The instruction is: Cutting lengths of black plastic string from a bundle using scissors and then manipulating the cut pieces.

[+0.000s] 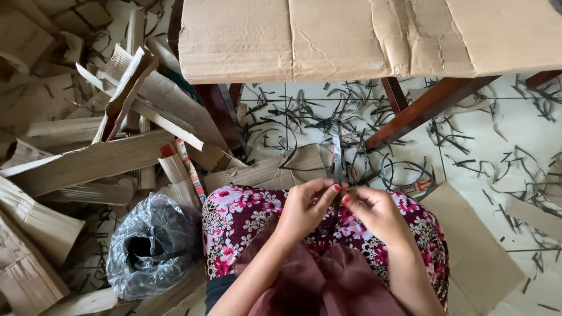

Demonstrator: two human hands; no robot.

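My left hand (305, 208) and my right hand (374, 212) meet over my lap, which is covered by a flowered cloth (237, 219). Both pinch the lower end of a thin dark strip (338, 153) that stands up between the fingertips. The nails are painted red. A plain brown cloth (316, 281) lies across my lap below the hands.
A cardboard-covered table (363, 35) with dark wooden legs (421, 111) stands ahead. Several dark strips (293, 117) litter the tiled floor. Piled cardboard pieces (88, 158) fill the left side. A clear plastic bag (152, 246) sits by my left knee; flat cardboard (474, 251) lies on the right.
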